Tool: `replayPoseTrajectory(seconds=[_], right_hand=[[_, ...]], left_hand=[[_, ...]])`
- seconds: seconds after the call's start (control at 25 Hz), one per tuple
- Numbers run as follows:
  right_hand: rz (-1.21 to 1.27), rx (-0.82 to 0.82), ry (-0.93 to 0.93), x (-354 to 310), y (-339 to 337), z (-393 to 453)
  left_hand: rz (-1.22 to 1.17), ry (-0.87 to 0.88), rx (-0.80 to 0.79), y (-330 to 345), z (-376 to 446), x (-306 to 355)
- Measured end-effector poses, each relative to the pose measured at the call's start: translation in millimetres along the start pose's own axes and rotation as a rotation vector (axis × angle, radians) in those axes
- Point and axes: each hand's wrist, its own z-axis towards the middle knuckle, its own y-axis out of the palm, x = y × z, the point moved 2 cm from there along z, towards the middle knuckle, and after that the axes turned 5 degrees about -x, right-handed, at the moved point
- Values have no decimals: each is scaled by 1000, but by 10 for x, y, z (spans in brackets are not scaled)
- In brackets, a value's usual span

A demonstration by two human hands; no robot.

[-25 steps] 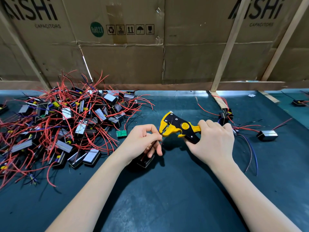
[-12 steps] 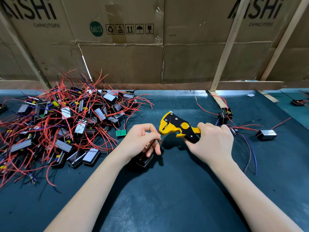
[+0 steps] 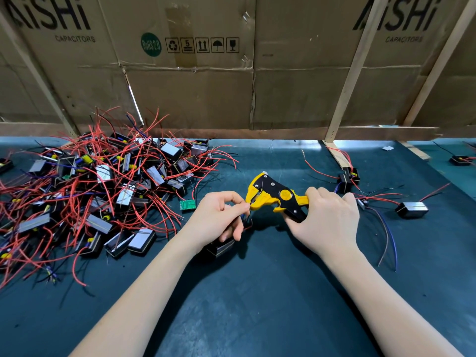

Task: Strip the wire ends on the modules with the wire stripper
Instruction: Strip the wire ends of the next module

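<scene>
My right hand (image 3: 327, 217) grips the handles of a yellow and black wire stripper (image 3: 273, 197), its jaws pointing left. My left hand (image 3: 219, 217) pinches a thin wire end right at those jaws. A small black module (image 3: 221, 249) hangs partly hidden under my left palm, just above the dark green mat (image 3: 257, 292). A large heap of black modules with red wires (image 3: 98, 186) covers the left of the mat.
A small green circuit board (image 3: 187, 204) lies near my left hand. Three modules with red and blue wires sit to the right (image 3: 411, 210), (image 3: 348, 179), (image 3: 461, 160). Cardboard boxes (image 3: 193, 94) and wooden slats (image 3: 353, 73) wall off the back.
My left hand has brought the wire end up against the stripper's jaws. Both hands have shifted only slightly.
</scene>
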Motion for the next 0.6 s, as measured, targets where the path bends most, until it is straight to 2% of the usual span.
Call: replayPoseTrajectory(seconds=[0.6], right_hand=[[40,-118,51,17,-49,15]], left_hand=[[-17,52,-51,32,-37,62]])
